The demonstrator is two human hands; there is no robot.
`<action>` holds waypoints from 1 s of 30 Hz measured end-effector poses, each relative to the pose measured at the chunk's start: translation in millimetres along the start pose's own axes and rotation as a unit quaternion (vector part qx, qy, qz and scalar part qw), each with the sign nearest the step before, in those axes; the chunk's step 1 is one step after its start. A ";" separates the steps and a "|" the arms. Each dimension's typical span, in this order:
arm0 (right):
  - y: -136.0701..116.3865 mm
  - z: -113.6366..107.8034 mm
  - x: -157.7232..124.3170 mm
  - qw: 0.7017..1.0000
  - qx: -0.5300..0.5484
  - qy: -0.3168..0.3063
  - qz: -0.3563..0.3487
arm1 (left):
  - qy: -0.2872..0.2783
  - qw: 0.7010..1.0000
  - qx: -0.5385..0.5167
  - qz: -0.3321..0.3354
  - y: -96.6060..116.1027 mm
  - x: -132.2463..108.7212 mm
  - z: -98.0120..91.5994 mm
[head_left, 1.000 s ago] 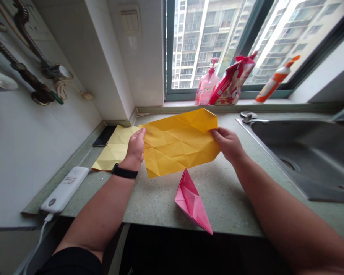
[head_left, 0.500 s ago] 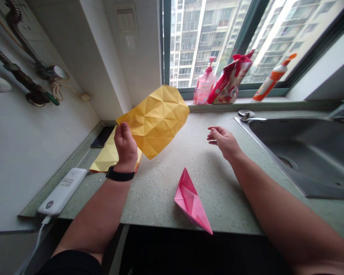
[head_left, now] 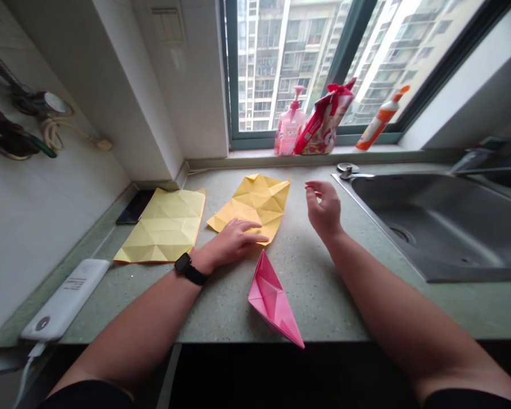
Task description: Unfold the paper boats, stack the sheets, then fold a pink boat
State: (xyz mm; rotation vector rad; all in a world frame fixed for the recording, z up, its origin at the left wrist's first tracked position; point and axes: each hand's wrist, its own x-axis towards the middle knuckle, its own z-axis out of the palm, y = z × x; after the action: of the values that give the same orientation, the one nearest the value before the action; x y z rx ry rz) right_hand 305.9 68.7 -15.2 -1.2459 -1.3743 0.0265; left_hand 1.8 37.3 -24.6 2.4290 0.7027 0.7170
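Note:
A creased sheet of orange-yellow paper [head_left: 259, 199] lies on the grey-green counter, its fold lines standing up a little. My left hand [head_left: 236, 241] rests over its near edge, fingers stretched out and not gripping. To the right of the sheet, my right hand [head_left: 323, 207] hovers with bent fingers apart and nothing in them. Nearer the counter's front edge sits a folded pink paper boat [head_left: 275, 301], pointing away and slightly left. Left of my hand is a stack of creased pale yellow paper [head_left: 164, 224] with an orange edge beneath.
A dark phone [head_left: 134, 207] lies partly under the stack. A white power bank [head_left: 66, 298] with a cable is at left. The metal sink [head_left: 434, 227] fills the right side. On the sill stand a pink pump bottle [head_left: 288, 128], a red bag [head_left: 326, 122] and an orange-white bottle [head_left: 381, 122].
The orange-yellow sheet has come down from my left hand's grip onto the counter. That hand has let go and moved right. My right hand stays beside it, fingers more bent.

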 end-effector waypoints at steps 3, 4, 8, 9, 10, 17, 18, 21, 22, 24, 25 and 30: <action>-15.4 0.6 -8.4 0.991 -0.031 -0.033 -0.122 | -0.070 0.997 0.045 -0.002 -1.1 -4.9 -6.0; -18.9 1.8 -11.6 0.986 -0.035 -0.053 -0.154 | -0.088 0.995 0.054 -0.006 0.2 -6.3 -9.0; -18.3 12.6 -24.9 0.953 -0.043 -0.210 -0.212 | -0.118 0.992 0.042 -0.025 3.1 -7.5 -17.5; -14.8 16.7 -28.1 0.942 -0.048 -0.256 -0.213 | -0.110 0.993 0.031 -0.030 2.6 -6.7 -17.2; -10.7 21.3 -31.3 0.931 -0.055 -0.295 -0.209 | -0.093 0.995 0.027 -0.039 1.9 -5.7 -15.6; 9.8 45.0 -42.0 0.869 -0.127 -0.448 -0.166 | -0.065 0.949 0.211 -0.223 6.0 0.9 5.5; 11.0 45.1 -40.3 0.861 -0.153 -0.460 -0.153 | -0.094 0.941 0.222 -0.235 7.8 1.3 6.0; 17.2 40.3 -28.3 0.837 -0.257 -0.475 -0.085 | -0.149 0.928 0.231 -0.250 12.8 1.9 3.6; 20.8 37.4 -22.4 0.831 -0.292 -0.471 -0.056 | -0.155 0.926 0.231 -0.254 14.2 2.1 2.2; 29.7 30.7 -9.2 0.820 -0.350 -0.453 0.005 | -0.164 0.924 0.229 -0.261 16.3 2.5 -0.1; 34.4 27.1 -2.8 0.816 -0.367 -0.445 0.027 | -0.166 0.922 0.228 -0.263 17.0 2.7 -0.8; 42.4 14.9 13.7 0.852 -0.369 -0.369 0.036 | -0.182 0.920 0.226 -0.264 16.8 3.4 -2.3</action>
State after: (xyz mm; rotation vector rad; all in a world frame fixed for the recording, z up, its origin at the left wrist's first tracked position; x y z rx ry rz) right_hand 325.6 104.9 -37.7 -2.0652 -2.1120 0.0321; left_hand 8.4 27.7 -11.8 2.4725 1.4016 -0.1307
